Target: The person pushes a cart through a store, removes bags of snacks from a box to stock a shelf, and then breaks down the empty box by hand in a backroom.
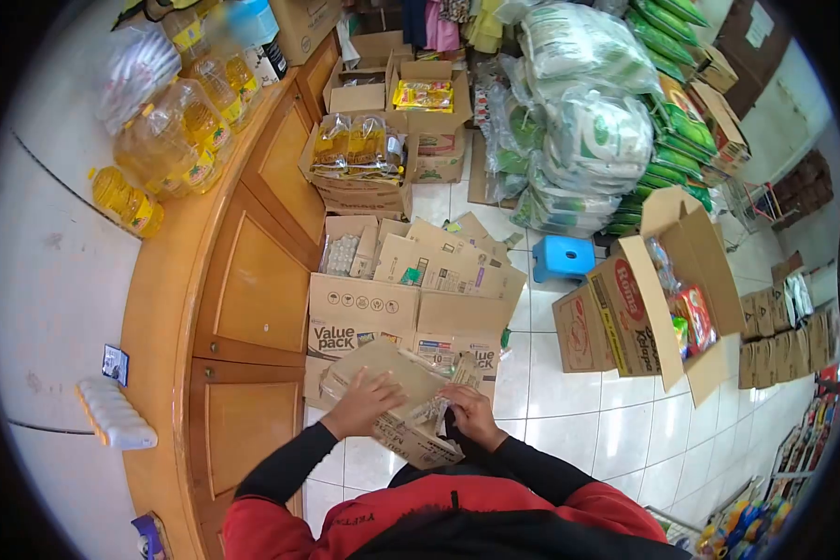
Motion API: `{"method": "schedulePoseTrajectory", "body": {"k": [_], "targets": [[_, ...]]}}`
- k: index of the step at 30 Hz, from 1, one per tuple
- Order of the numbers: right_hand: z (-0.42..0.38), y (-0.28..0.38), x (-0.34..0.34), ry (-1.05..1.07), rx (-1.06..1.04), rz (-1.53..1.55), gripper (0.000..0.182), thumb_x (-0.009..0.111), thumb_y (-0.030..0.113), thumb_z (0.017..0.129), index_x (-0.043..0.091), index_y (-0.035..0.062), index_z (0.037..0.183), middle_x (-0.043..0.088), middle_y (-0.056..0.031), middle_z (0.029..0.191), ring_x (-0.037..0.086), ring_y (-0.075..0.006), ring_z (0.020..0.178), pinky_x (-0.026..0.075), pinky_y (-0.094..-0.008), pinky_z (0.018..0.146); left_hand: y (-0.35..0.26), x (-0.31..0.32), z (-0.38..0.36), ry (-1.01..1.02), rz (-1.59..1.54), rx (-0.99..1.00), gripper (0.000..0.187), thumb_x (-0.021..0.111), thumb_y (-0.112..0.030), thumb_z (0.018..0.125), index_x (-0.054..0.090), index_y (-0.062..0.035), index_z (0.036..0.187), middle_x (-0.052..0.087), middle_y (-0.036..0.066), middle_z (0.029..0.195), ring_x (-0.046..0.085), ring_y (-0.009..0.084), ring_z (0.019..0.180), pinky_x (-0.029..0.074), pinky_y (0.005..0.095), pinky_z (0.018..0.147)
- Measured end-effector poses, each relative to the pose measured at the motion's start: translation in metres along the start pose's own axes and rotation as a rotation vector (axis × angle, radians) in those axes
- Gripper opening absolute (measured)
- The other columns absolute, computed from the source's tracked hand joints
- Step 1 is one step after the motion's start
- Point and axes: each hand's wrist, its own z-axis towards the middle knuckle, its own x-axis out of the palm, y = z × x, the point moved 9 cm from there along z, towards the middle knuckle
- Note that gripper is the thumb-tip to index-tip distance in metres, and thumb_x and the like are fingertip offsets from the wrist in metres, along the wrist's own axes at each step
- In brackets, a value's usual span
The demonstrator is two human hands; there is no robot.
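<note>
In front of my body is a partly folded brown cardboard piece point(409, 378) with printing on its lower flap. My left hand point(369, 403) lies on its upper left part, fingers spread. At its right side my right hand point(472, 411) has its fingers bent around the edge of the cardboard. Just beyond stands an open box marked "Value pack" point(362, 315), with flattened cardboard sheets point(439, 266) standing in it and a grey egg tray at its left.
Wooden cabinet point(252, 271) runs along the left, with oil bottles point(173, 140) on top. A blue stool point(563, 259) and an open Roma box point(625, 299) stand at the right. Boxes of goods point(359, 191) and stacked plastic-wrapped packs point(593, 140) are at the back.
</note>
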Motion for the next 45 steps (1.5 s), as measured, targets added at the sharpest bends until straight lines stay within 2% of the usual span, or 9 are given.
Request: {"method": "schedulePoseTrajectory", "body": {"k": [6, 16, 18, 23, 28, 37, 40, 43, 45], "targets": [[-0.062, 0.018, -0.022, -0.071, 0.265, 0.224, 0.025, 0.056, -0.005, 0.074, 0.063, 0.0038, 0.096, 0.062, -0.0149, 0.097, 0.059, -0.0314, 0.093, 0.047, -0.0344, 0.081, -0.058, 0.023, -0.022, -0.112, -0.100, 0.002, 0.040, 0.070, -0.012, 0.053, 0.056, -0.0115, 0.090, 0.057, 0.003, 0.086, 0.055, 0.0217, 0.089, 0.031, 0.0455, 0.099], [-0.078, 0.055, -0.177, -0.156, 0.140, 0.138, 0.050, 0.053, -0.005, 0.073, 0.050, 0.0079, 0.121, 0.060, -0.0126, 0.106, 0.059, -0.0273, 0.092, 0.047, -0.0344, 0.081, -0.142, -0.039, 0.067, -0.271, 0.045, 0.113, 0.014, 0.063, -0.011, 0.059, 0.055, -0.0102, 0.070, 0.052, 0.004, 0.067, 0.056, 0.0208, 0.072, 0.032, 0.0454, 0.100], [-0.088, 0.075, -0.221, -0.015, -0.025, -0.223, 0.060, 0.055, -0.004, 0.068, 0.045, 0.0099, 0.125, 0.057, -0.0117, 0.107, 0.055, -0.0290, 0.095, 0.045, -0.0373, 0.084, -0.177, -0.070, 0.096, -0.328, 0.094, 0.190, 0.003, 0.056, -0.010, 0.065, 0.055, -0.0098, 0.068, 0.051, 0.004, 0.065, 0.055, 0.0196, 0.070, 0.031, 0.0452, 0.101], [-0.126, 0.104, -0.312, 0.127, -0.082, -0.535, 0.037, 0.073, 0.018, 0.057, 0.061, 0.0090, 0.091, 0.056, -0.0085, 0.090, 0.053, -0.0262, 0.086, 0.042, -0.0354, 0.078, -0.287, -0.109, 0.178, -0.296, 0.302, 0.413, 0.004, 0.052, -0.009, 0.068, 0.055, -0.0094, 0.065, 0.049, 0.003, 0.062, 0.055, 0.0167, 0.068, 0.030, 0.0447, 0.103], [-0.154, 0.085, -0.349, 0.237, -0.118, -0.646, 0.021, 0.072, 0.022, 0.058, 0.057, 0.0121, 0.070, 0.057, -0.0048, 0.062, 0.059, -0.0236, 0.073, 0.041, -0.0331, 0.069, -0.365, -0.136, 0.239, -0.315, 0.437, 0.556, 0.008, 0.051, -0.009, 0.070, 0.054, -0.0101, 0.063, 0.046, 0.002, 0.061, 0.054, 0.0157, 0.066, 0.028, 0.0443, 0.105], [-0.156, 0.091, -0.406, 0.048, -0.244, -0.375, 0.016, 0.067, 0.012, 0.058, 0.052, 0.0088, 0.064, 0.055, -0.0089, 0.061, 0.055, -0.0284, 0.060, 0.039, -0.0375, 0.056, -0.373, -0.170, 0.259, -0.250, 0.259, 0.416, 0.018, 0.066, -0.023, 0.065, 0.055, -0.0110, 0.071, 0.049, 0.001, 0.068, 0.054, 0.0171, 0.073, 0.024, 0.0450, 0.107], [-0.152, 0.084, -0.416, -0.159, -0.239, -0.188, 0.019, 0.067, 0.008, 0.065, 0.048, 0.0061, 0.061, 0.049, -0.0052, 0.053, 0.049, -0.0198, 0.049, 0.034, -0.0319, 0.049, -0.371, -0.173, 0.248, -0.322, 0.150, 0.401, 0.030, 0.072, -0.029, 0.061, 0.054, -0.0105, 0.076, 0.050, 0.000, 0.071, 0.053, 0.0185, 0.077, 0.025, 0.0445, 0.106], [-0.147, 0.048, -0.420, -0.376, 0.131, 0.285, 0.034, 0.064, 0.014, 0.081, 0.041, 0.0067, 0.057, 0.035, 0.0073, 0.054, 0.030, -0.0016, 0.053, 0.023, -0.0223, 0.044, -0.373, -0.175, 0.232, -0.461, 0.084, 0.412, 0.030, 0.071, -0.027, 0.063, 0.053, -0.0094, 0.079, 0.051, 0.001, 0.073, 0.053, 0.0193, 0.079, 0.032, 0.0429, 0.099], [-0.140, 0.043, -0.405, -0.421, 0.230, 0.484, 0.034, 0.064, 0.015, 0.081, 0.041, 0.0084, 0.057, 0.037, 0.0072, 0.054, 0.030, -0.0016, 0.051, 0.024, -0.0220, 0.044, -0.368, -0.183, 0.220, -0.595, 0.015, 0.359, 0.026, 0.069, -0.023, 0.066, 0.052, -0.0084, 0.079, 0.052, 0.003, 0.073, 0.054, 0.0199, 0.075, 0.041, 0.0387, 0.085]]}}
